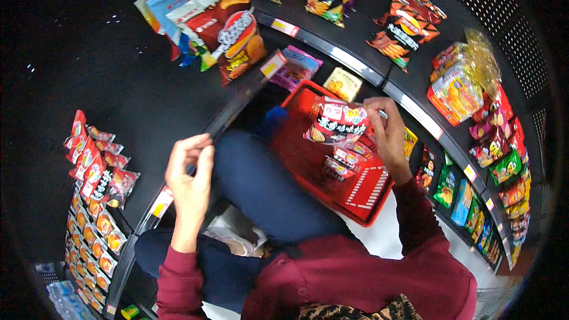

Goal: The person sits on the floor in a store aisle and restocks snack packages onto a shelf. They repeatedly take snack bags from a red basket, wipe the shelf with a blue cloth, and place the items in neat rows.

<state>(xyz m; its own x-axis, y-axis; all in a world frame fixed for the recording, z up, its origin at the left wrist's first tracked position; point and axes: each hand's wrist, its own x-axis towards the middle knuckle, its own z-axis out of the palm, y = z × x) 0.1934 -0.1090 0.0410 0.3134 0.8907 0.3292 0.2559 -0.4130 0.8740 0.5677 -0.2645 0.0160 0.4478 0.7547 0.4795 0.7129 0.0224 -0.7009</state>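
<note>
My right hand (387, 135) pinches the upper right corner of a dark red snack bag (340, 123) between thumb and fingers. The bag hangs above a red plastic shopping basket (295, 164). Inside the basket lie several similar small red bags (346, 158). Over the edge of the shelf at the left, my left hand (191, 173) is raised with its fingers curled and thumb apart, holding nothing. Beyond it, several red snack bags (100, 164) stand in rows on the black shelf (133, 98).
Bigger snack bags (242, 38) stand on the shelf at the top. A shelf edge with price tags (342, 55) curves past the basket. A small yellow box (343, 83) sits behind the basket. More snack packs (491, 142) line the right; orange-pictured packs (91, 244) fill the lower left.
</note>
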